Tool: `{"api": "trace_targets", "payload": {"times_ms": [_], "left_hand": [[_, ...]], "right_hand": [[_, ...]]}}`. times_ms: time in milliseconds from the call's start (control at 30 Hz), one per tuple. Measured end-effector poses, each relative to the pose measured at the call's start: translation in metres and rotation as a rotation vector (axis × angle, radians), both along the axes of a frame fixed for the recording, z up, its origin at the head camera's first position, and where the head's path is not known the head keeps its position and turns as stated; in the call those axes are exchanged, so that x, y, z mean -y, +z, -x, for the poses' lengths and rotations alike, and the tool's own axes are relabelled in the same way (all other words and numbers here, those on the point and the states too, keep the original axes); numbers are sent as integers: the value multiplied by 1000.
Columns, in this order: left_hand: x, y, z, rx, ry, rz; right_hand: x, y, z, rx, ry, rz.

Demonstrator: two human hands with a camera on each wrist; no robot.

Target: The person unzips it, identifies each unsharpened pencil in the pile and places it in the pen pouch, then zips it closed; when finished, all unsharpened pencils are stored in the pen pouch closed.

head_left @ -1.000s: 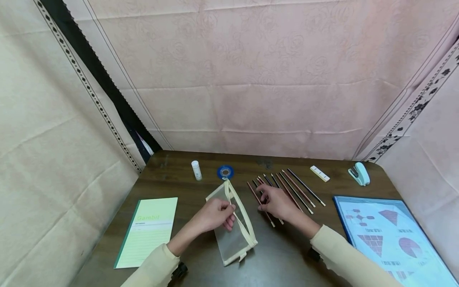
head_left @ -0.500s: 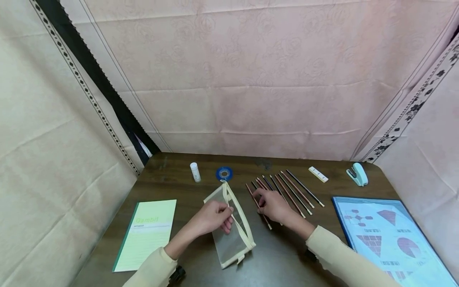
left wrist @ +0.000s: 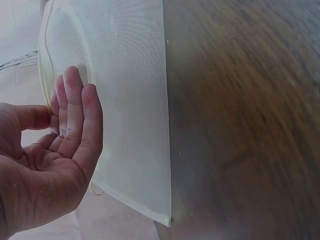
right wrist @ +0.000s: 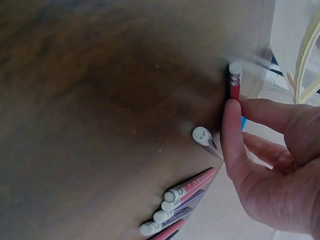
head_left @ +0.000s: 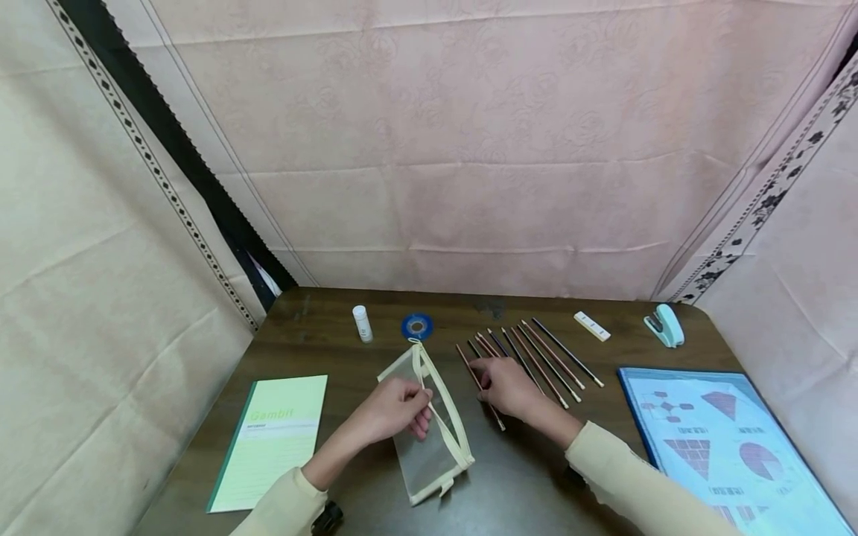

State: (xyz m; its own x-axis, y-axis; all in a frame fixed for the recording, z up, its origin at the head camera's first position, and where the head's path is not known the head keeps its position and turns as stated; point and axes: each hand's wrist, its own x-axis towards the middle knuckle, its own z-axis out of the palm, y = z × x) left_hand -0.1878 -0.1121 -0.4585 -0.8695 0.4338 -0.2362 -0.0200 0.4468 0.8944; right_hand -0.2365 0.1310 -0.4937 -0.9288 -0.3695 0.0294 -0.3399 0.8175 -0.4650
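My left hand (head_left: 395, 409) pinches the opening edge of a mesh pencil pouch (head_left: 424, 469) with cream trim, thumb against fingers. In the left wrist view the translucent mesh (left wrist: 132, 110) hangs beyond the fingers. My right hand (head_left: 511, 388) has its thumb and fingers on a red pencil (right wrist: 235, 82), the leftmost of a spread row. Its white eraser end shows past the fingertips. Several other pencils (head_left: 550, 365), red and dark, lie side by side to the right of that hand, some partly hidden by it.
A pale green notebook (head_left: 278, 439) lies left. Toward the back are a glue stick (head_left: 363, 324), a roll of blue tape (head_left: 417, 326), a small white block (head_left: 592, 326) and a mint stapler (head_left: 666, 326). A blue-edged sheet with diagrams (head_left: 724, 432) lies right on the wooden table (head_left: 536, 491).
The right hand's fingers, spread over the leftmost pencil before, have drawn together on it. The left hand keeps its pinch on the pouch. The whole head view has drifted slightly.
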Motion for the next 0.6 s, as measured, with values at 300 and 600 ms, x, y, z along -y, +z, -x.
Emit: {"api": "trace_targets", "payload": {"times_ms": [300,600], "left_hand": [[1,1,0,10,4,-8],[0,3,-2,15,5,-41]], "right_hand": [[3,3,-2,-11,-17,-20],[7,5,-3,18,-18,-44]]}}
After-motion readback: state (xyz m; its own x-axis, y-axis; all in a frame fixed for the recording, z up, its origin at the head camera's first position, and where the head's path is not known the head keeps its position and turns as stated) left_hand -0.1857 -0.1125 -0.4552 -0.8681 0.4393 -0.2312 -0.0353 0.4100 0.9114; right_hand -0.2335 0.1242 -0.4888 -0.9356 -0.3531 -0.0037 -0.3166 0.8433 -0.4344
